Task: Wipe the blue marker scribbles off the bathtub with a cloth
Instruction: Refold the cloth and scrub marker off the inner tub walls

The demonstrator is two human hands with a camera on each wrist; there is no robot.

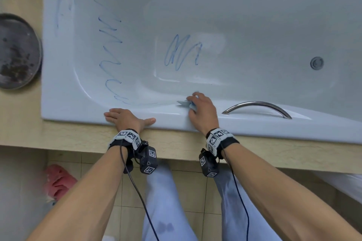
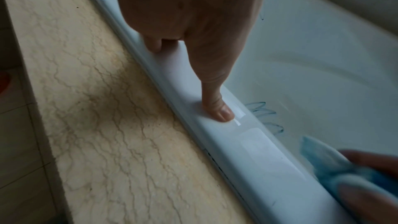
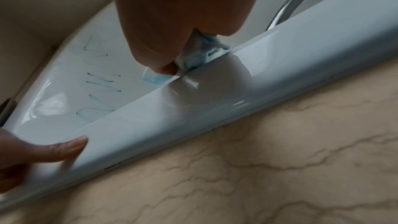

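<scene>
My right hand (image 1: 202,109) fingers are bunching a crumpled blue cloth (image 1: 185,103) against the glossy bathtub (image 1: 254,25) wall at lower centre; my left hand (image 1: 127,118) is lying flat, fingers spread, on its smooth rim.

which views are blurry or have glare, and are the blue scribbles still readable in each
Head view: sharp, evenly lit, wide-angle curving the bathtub rim; scribbles clear. Left wrist view: dim, the cloth and right hand smeared by blur, small glare streaks on the rim. Right wrist view: soft overall, left hand blurred, glare patches on the rim; zigzag marks readable.
</scene>
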